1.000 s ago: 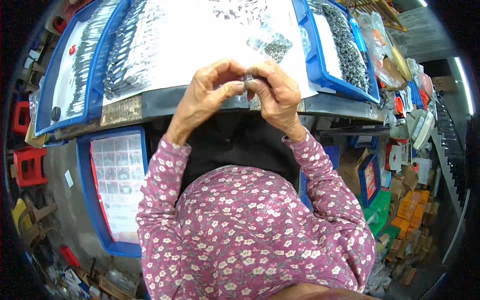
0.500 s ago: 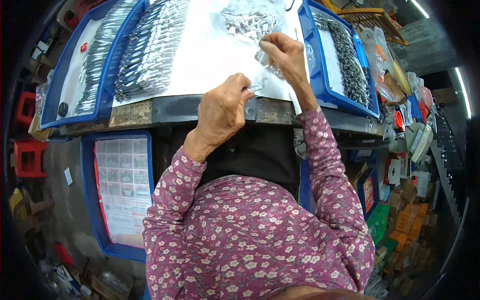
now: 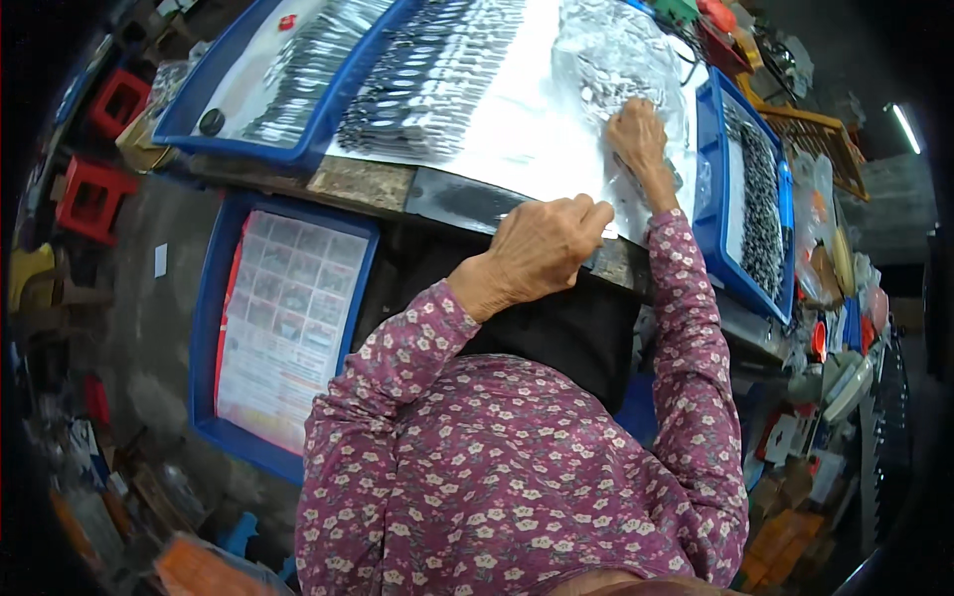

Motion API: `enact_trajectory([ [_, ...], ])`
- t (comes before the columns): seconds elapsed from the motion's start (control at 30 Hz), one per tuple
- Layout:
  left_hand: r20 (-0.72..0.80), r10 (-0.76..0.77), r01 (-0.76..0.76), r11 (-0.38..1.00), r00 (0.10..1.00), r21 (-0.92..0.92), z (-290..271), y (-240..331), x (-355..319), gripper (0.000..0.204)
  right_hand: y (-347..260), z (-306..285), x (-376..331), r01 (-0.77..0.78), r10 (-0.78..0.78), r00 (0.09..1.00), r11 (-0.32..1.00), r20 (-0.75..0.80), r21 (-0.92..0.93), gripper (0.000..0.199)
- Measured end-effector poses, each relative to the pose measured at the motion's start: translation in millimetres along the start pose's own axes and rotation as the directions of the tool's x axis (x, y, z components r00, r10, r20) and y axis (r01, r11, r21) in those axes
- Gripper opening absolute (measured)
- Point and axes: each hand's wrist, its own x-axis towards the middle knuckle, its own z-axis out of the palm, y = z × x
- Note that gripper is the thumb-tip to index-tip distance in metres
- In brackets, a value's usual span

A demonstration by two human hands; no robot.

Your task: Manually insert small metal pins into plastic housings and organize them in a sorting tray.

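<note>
My left hand (image 3: pixel 545 248) is closed in front of the bench edge. From its thumb and fingertips pokes a small pale piece (image 3: pixel 608 231), too small to name. Further out, my right hand (image 3: pixel 639 141) has its fingers curled down at the near side of a clear plastic bag (image 3: pixel 594 50). Small white and grey parts (image 3: pixel 621 87) fill the bag. What those fingers pinch, if anything, is hidden. Another clear plastic wrap lies under my right wrist on the white sheet (image 3: pixel 556 149).
Rows of slim dark-and-white pieces (image 3: pixel 427 84) cover the sheet's left side. Blue trays stand beside it: one with slim metallic pieces (image 3: pixel 313 94), one with small dark parts (image 3: pixel 760 209). Below the bench edge (image 3: pixel 462 202) is a blue tray holding a printed sheet (image 3: pixel 288 318). Red stools (image 3: pixel 91 202) stand left.
My right hand has moved away from my left, out to the bag of small parts. My left hand stays closed nearer my body. The whole view has shifted and tilted.
</note>
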Motion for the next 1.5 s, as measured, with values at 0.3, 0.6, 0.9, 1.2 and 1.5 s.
enact_trajectory([
  [0.3, -0.057, 0.02, -0.022, 0.998, 0.998, -0.05, -0.6, 1.0, -8.2, 0.019, -2.0, -12.5, 1.5, -0.041, 0.04, 0.999, 0.998, 0.034, 0.043, 0.021],
  [0.6, -0.026, 0.01, -0.011, 0.999, 1.0, -0.042, 1.1, 1.1, -11.8, 0.027, 0.2, -11.9, -2.5, -0.039, 0.041, 0.996, 0.999, 0.084, -0.025, 0.024],
  [0.9, -0.053, 0.018, -0.02, 0.999, 0.998, -0.038, -1.4, 0.3, -13.7, 0.028, 13.5, 1.2, -3.9, -0.081, 0.081, 0.997, 0.994, 0.005, 0.069, 0.023],
  [1.2, -0.02, 0.014, -0.015, 0.999, 1.0, -0.048, 3.7, 0.9, -14.5, 0.027, 15.6, -1.4, -8.4, -0.048, 0.056, 0.998, 0.979, -0.036, 0.196, 0.026],
  [1.5, -0.012, 0.038, -0.038, 0.997, 0.999, -0.069, 4.8, 4.7, -13.2, 0.02, 21.0, -10.0, -6.6, -0.074, 0.134, 0.986, 0.894, -0.105, 0.442, 0.031],
])
